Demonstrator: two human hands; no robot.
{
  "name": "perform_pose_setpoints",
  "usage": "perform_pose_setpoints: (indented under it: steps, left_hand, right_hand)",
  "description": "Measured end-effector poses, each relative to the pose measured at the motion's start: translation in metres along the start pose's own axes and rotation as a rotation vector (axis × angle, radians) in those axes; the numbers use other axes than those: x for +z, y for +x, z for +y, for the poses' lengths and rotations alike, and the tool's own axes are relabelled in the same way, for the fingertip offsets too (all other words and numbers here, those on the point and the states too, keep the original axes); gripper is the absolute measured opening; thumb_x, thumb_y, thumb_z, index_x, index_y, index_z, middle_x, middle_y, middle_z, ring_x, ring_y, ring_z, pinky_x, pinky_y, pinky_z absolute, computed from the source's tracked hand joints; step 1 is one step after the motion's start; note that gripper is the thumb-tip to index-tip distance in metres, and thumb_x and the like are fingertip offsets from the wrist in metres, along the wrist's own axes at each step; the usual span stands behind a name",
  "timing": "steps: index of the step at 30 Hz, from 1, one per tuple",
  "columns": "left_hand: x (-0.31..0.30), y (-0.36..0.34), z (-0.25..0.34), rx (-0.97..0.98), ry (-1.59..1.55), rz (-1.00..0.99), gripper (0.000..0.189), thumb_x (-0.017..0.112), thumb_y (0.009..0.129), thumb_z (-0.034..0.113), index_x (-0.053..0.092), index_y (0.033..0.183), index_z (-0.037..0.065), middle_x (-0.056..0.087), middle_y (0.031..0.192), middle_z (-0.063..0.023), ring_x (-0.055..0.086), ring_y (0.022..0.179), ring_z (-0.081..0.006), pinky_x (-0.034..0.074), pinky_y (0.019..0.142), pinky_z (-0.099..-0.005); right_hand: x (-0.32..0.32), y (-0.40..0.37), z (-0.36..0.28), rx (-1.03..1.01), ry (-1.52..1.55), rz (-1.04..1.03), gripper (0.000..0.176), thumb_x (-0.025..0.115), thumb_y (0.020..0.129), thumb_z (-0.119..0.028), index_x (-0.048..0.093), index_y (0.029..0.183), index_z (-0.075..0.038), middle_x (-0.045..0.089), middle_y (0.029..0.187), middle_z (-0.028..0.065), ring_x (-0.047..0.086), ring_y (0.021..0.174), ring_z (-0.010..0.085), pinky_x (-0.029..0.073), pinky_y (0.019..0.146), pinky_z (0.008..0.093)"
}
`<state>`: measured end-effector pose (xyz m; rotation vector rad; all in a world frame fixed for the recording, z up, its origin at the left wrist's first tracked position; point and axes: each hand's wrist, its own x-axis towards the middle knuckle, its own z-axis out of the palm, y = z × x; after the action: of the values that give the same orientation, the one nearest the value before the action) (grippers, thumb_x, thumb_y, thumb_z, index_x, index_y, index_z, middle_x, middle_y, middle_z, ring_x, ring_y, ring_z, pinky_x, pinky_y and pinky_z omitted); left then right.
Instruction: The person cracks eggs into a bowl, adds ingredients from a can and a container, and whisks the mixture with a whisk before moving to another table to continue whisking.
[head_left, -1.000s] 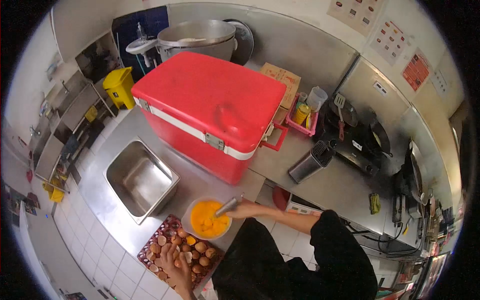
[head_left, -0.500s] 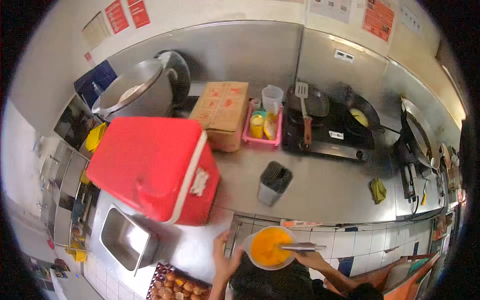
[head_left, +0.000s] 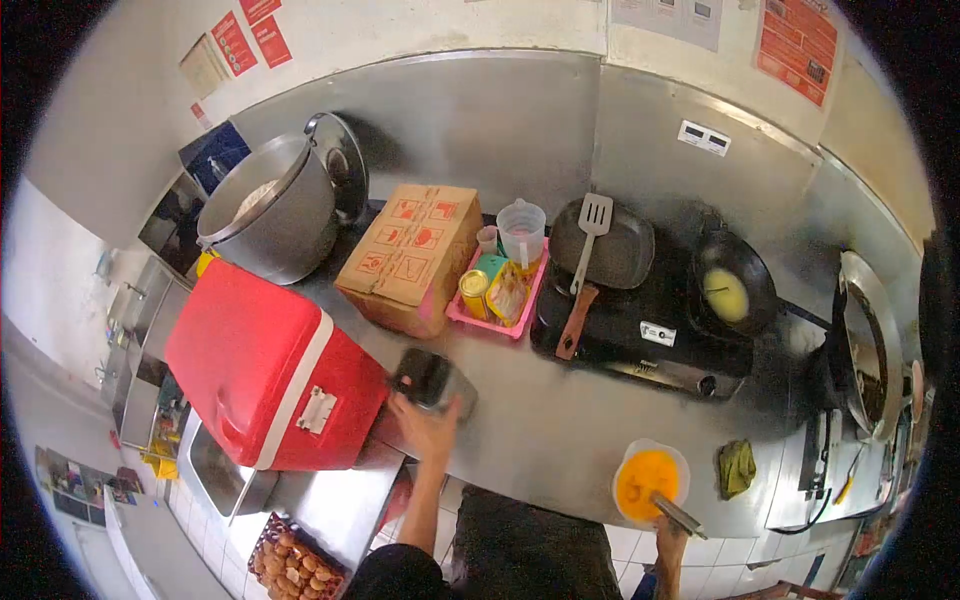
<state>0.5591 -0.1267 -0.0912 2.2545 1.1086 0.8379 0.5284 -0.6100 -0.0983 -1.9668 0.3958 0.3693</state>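
My left hand (head_left: pixel 427 428) has its thumb and fingers around the near end of a grey block-shaped holder (head_left: pixel 448 392) with a dark top. The holder is motion-blurred on the steel counter. At the counter's front edge, my right hand (head_left: pixel 671 541) is closed at the near side of a white bowl (head_left: pixel 649 446). Orange-yellow beaten egg (head_left: pixel 645 478) fills the bowl. A metal utensil (head_left: pixel 680 516) leans out of it over my right hand; its lower end is hidden in the egg.
A red cooler (head_left: pixel 255 355) stands left, above eggshells in a tray (head_left: pixel 292 568). Behind are a cardboard box (head_left: pixel 410 250), a pink tray (head_left: pixel 484 323) and a big pot (head_left: pixel 285 235). A stove (head_left: pixel 640 355) carries a square pan (head_left: pixel 625 250), spatula (head_left: pixel 595 220) and wok (head_left: pixel 755 275). A green cloth (head_left: pixel 737 468) lies right.
My left hand has reached forward to the grey holder, which has shifted left along the counter. My right hand has moved the bowl rightward to the counter edge. The view has turned slightly.
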Motion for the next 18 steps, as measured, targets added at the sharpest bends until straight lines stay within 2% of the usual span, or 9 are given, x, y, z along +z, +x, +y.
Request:
perform_pose_setpoints:
  steps: [2,3,6,8,9,11,13,15,18]
  left_hand:
    - [0.009,0.031,-0.011,0.034,0.053,0.118,0.102,0.086,0.068,0.040,0.031,0.140,-0.008,0.038,0.140,-0.0337,0.040,0.129,-0.0495,0.035,0.108,-0.0520]
    - [0.012,0.044,-0.017,0.031,0.056,0.127,0.102,0.086,0.068,0.040,0.031,0.140,-0.008,0.038,0.140,-0.0337,0.040,0.129,-0.0495,0.035,0.108,-0.0520]
    - [0.012,0.071,-0.014,0.105,0.180,0.159,0.097,0.086,0.070,0.037,0.034,0.138,-0.008,0.041,0.139,-0.0313,0.042,0.128,-0.0474,0.034,0.108,-0.0512]
    - [-0.002,0.073,0.023,0.157,0.150,0.409,0.086,0.083,0.075,0.029,0.036,0.138,-0.007,0.045,0.136,-0.0294,0.043,0.128,-0.0441,0.034,0.109,-0.0504]
    - [-0.002,0.065,0.038,0.171,0.146,0.414,0.086,0.083,0.075,0.029,0.036,0.138,-0.007,0.045,0.136,-0.0294,0.043,0.128,-0.0441,0.034,0.109,-0.0504]
    - [0.012,0.041,0.060,0.099,-0.242,0.510,0.066,0.078,0.080,0.020,0.047,0.132,-0.004,0.051,0.130,-0.0262,0.048,0.124,-0.0410,0.036,0.108,-0.0492]
    - [0.037,0.033,0.065,0.172,-0.334,-0.065,0.043,0.073,0.083,0.016,0.058,0.119,-0.002,0.056,0.123,-0.0228,0.051,0.119,-0.0405,0.040,0.104,-0.0495]
    - [0.086,0.068,0.072,0.508,-0.080,-0.216,0.029,0.072,0.083,0.016,0.062,0.105,0.000,0.059,0.116,-0.0202,0.054,0.115,-0.0402,0.043,0.100,-0.0513]
    - [0.136,0.135,0.096,0.476,-0.011,-0.015,0.022,0.071,0.081,0.015,0.063,0.095,0.000,0.061,0.112,-0.0191,0.055,0.108,-0.0407,0.045,0.094,-0.0512]
  right_hand:
    - [-0.003,0.018,0.023,-0.060,0.323,0.064,0.032,0.065,0.090,-0.014,0.057,0.118,0.000,0.063,0.096,0.0064,0.057,0.088,0.0178,0.047,0.076,0.0332]
    - [0.002,0.031,0.045,-0.095,0.375,0.119,0.034,0.063,0.092,-0.012,0.052,0.122,-0.002,0.060,0.101,0.0041,0.055,0.091,0.0162,0.046,0.077,0.0308]
    - [0.002,0.030,0.017,0.000,0.411,0.104,0.033,0.061,0.092,-0.008,0.055,0.123,0.000,0.060,0.104,0.0058,0.055,0.090,0.0158,0.047,0.079,0.0304]
    - [0.004,0.043,0.021,0.057,0.381,0.110,0.034,0.062,0.091,-0.007,0.058,0.123,0.002,0.062,0.108,0.0083,0.057,0.094,0.0177,0.048,0.083,0.0315]
    - [0.003,0.051,0.040,0.003,0.338,0.056,0.035,0.063,0.091,-0.008,0.059,0.125,0.000,0.061,0.109,0.0066,0.056,0.094,0.0161,0.046,0.082,0.0307]
    - [0.011,0.060,0.052,-0.049,0.248,0.032,0.035,0.064,0.091,-0.011,0.060,0.124,0.000,0.063,0.109,0.0066,0.057,0.094,0.0164,0.047,0.081,0.0314]
    - [0.016,0.058,0.022,-0.076,0.191,0.000,0.034,0.064,0.091,-0.012,0.061,0.123,0.001,0.064,0.108,0.0078,0.058,0.095,0.0174,0.048,0.082,0.0333]
    - [0.023,0.064,-0.005,-0.113,0.120,-0.041,0.034,0.064,0.091,-0.013,0.062,0.122,0.001,0.065,0.107,0.0090,0.059,0.096,0.0183,0.049,0.083,0.0351]
    - [0.038,0.067,-0.013,-0.126,0.074,0.007,0.032,0.065,0.092,-0.016,0.063,0.118,0.002,0.067,0.105,0.0117,0.061,0.097,0.0213,0.050,0.085,0.0369]
